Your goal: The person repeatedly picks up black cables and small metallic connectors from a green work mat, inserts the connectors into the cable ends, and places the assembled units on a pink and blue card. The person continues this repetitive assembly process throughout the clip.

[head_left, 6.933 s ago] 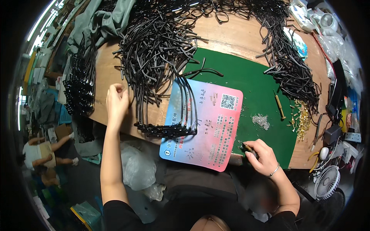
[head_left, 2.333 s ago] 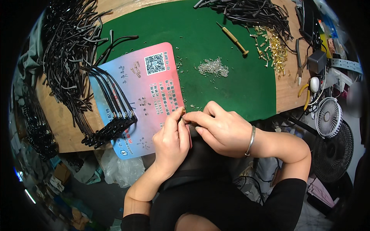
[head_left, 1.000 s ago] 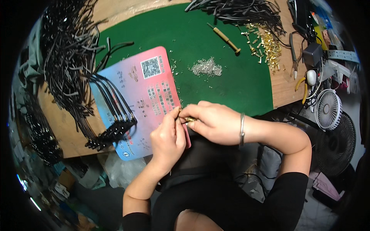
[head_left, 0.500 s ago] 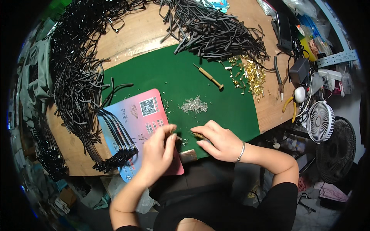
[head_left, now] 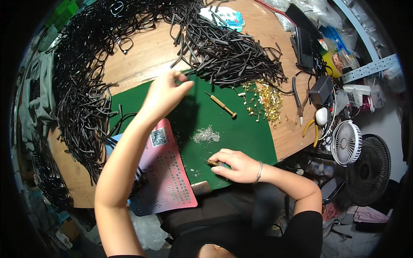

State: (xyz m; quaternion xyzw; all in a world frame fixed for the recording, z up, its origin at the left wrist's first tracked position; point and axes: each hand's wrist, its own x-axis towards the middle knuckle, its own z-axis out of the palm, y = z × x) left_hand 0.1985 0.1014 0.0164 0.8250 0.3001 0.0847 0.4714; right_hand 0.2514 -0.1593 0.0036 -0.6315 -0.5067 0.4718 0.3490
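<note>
My left hand (head_left: 165, 92) is stretched out to the near left edge of a pile of black eyeglass temples (head_left: 232, 60). Its thumb and fingers are closed on the end of one dark temple, though the fingers partly cover it. Low on the green mat (head_left: 254, 142), my right hand (head_left: 234, 165) is curled round a small brass-coloured screwdriver (head_left: 211, 162) whose thin tip points left. A heap of tiny silvery screws (head_left: 206, 134) lies just beyond that hand. Another brass screwdriver (head_left: 223, 106) rests farther up the mat.
A pink and blue printed card (head_left: 185, 189) lies beneath my left forearm. Black glasses frames (head_left: 90, 47) are heaped along the left. Small gold-coloured parts (head_left: 271, 105), pliers (head_left: 297, 96), yellow-handled pliers (head_left: 316, 133) and a white fan (head_left: 346, 142) stand or lie to the right.
My left hand has moved from near the right hand up and away to the temple pile. My right hand keeps its screwdriver. The whole view has shifted slightly.
</note>
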